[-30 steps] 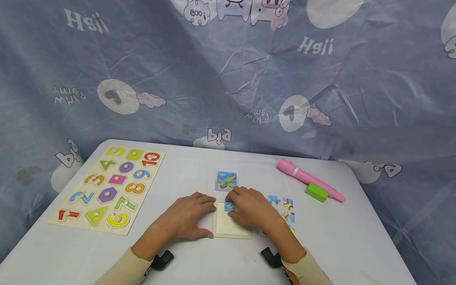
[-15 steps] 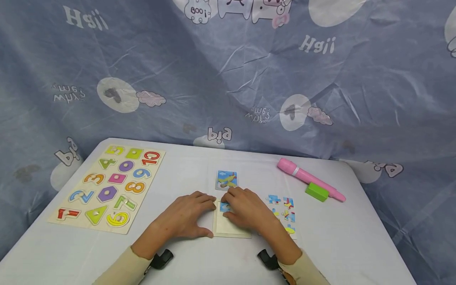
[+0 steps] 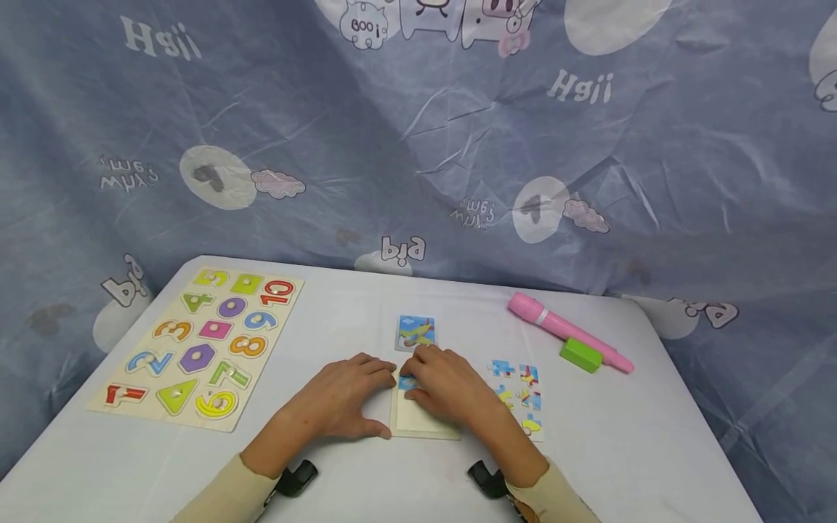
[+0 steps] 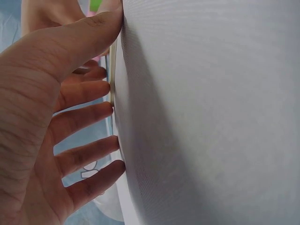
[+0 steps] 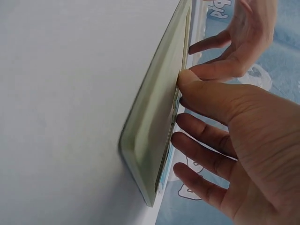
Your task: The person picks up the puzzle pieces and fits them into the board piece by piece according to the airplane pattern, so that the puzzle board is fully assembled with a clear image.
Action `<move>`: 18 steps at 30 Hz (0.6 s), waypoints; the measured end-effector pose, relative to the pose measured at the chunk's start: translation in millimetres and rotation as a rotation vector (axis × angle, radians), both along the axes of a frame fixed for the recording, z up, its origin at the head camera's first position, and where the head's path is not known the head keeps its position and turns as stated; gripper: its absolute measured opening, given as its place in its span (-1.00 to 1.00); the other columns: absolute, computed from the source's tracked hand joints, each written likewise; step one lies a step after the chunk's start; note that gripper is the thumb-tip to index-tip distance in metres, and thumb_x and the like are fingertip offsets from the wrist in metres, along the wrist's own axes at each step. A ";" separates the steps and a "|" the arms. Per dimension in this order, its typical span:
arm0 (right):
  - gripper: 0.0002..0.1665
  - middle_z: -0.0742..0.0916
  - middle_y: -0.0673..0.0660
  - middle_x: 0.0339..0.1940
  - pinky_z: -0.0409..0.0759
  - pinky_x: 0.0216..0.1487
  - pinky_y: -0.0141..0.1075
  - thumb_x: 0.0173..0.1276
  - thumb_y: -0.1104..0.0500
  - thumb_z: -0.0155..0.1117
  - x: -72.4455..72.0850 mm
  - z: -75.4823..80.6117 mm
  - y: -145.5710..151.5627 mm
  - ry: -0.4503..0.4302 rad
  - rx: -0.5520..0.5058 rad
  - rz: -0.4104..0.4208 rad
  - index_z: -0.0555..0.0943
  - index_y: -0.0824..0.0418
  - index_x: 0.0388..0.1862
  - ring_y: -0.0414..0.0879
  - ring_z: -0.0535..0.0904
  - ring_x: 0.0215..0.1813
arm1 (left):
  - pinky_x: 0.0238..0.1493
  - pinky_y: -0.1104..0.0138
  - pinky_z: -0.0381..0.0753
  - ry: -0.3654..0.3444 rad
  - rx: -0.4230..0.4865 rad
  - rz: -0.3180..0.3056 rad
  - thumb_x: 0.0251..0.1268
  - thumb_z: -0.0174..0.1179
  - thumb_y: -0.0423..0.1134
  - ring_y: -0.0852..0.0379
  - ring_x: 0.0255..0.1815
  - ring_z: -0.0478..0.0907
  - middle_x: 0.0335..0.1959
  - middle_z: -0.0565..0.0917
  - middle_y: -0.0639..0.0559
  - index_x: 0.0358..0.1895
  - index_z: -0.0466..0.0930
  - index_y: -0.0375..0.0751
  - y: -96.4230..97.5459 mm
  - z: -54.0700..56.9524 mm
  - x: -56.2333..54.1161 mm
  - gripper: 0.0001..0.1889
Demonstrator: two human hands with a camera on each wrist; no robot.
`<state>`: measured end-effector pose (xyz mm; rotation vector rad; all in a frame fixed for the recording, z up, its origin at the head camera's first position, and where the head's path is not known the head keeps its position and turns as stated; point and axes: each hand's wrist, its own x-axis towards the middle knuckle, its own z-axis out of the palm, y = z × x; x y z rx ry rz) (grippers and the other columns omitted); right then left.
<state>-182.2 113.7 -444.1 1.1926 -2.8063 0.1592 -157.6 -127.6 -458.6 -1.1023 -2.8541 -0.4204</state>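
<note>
A shallow wooden puzzle tray lies on the table between my hands. Fingertips and thumb of my left hand rest along its left edge, the fingers extended and spread. My right hand reaches over the tray and pinches a blue jigsaw piece at its upper left corner, with that hand partly covering the piece. In the right wrist view, thumb and index finger meet at the tray. Several loose jigsaw pieces lie right of the right hand, some hidden by the forearm.
Behind the tray is a small airplane picture. A board of numbers and shapes occupies the left side. A pink wand-like stick and a green block lie at the right. A printed cloth hangs behind the table.
My right hand has slid left with the jigsaw piece, into the tray's upper left corner. More loose pieces show beside the forearm. The left hand has stayed in place.
</note>
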 end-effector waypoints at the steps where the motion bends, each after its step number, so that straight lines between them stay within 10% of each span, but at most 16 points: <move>1: -0.62 0.69 -0.01 -0.02 0.68 0.08 -0.13 0.41 -0.03 0.58 -0.1 -0.3 -0.1 0.001 -0.001 0.002 0.77 0.04 0.13 -0.09 0.64 0.10 | 0.20 0.05 0.70 -0.002 0.000 0.003 0.05 0.55 0.41 0.07 0.38 0.56 0.40 0.64 0.13 0.20 0.71 0.06 -0.2 -0.3 -0.1 -0.27; 18: -0.56 0.71 -0.05 0.00 0.68 0.09 -0.13 0.40 -0.11 0.57 0.5 1.9 7.8 -0.023 -0.002 -0.036 0.77 0.01 0.17 -0.10 0.66 0.08 | 0.24 0.06 0.68 0.008 -0.024 0.006 0.06 0.54 0.42 0.07 0.39 0.56 0.40 0.64 0.14 0.21 0.70 0.06 1.0 -1.1 1.1 -0.26</move>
